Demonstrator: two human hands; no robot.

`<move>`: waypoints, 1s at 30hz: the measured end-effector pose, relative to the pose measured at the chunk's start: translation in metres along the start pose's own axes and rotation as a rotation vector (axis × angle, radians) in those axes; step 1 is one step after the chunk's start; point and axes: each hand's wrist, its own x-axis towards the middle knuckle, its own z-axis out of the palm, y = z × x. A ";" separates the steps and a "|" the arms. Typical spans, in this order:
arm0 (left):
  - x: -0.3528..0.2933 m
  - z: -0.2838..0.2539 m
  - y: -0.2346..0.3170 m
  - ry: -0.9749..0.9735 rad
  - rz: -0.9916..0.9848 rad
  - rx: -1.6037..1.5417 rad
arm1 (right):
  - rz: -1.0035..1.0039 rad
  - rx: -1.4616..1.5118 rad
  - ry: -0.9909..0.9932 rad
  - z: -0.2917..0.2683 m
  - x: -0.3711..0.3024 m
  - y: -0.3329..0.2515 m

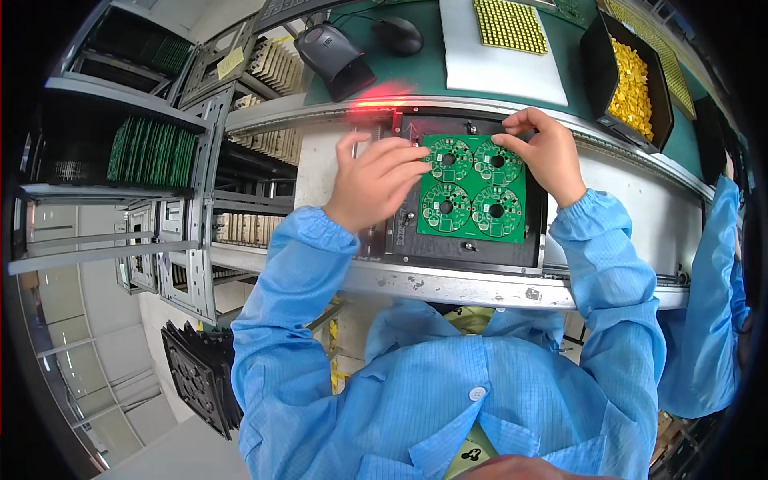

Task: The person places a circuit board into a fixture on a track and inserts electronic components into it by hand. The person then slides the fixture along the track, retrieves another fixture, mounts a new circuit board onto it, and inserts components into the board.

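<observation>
Green board [472, 186], bin [600, 74] of yellow pieces [630, 92]

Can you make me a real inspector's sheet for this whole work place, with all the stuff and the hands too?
Surface: green bench top behind a metal rail track.
Job's things: green board with four round patterns, lying on a black tray.
Clutter: black mouse, white sheet and black box of small yellow parts.
Grips: left grip, fingers spread, at the board's left edge; right grip at its upper right corner. Firm contact: cannot tell.
Cables: thin dark cable near the mouse.
Surroundings: shelved green boards at left; another person's blue sleeve at right.
</observation>
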 end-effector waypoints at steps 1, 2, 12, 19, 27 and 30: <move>0.005 0.002 0.006 -0.063 -0.036 -0.074 | -0.062 -0.085 0.058 -0.001 -0.001 0.000; 0.008 0.003 0.007 -0.150 -0.064 -0.105 | -0.055 -0.085 0.061 -0.002 -0.002 0.002; 0.032 0.018 0.009 -0.143 -0.075 -0.009 | -0.247 -0.524 0.188 -0.030 -0.024 0.024; 0.052 0.050 0.016 -0.030 -0.188 -0.015 | -0.179 -0.461 0.309 -0.024 -0.033 0.031; 0.061 0.051 0.030 0.083 -0.396 0.018 | -0.243 -0.319 0.120 -0.037 -0.026 0.056; 0.059 0.054 0.023 0.022 -0.373 -0.109 | -0.310 -0.339 0.068 -0.041 -0.028 0.053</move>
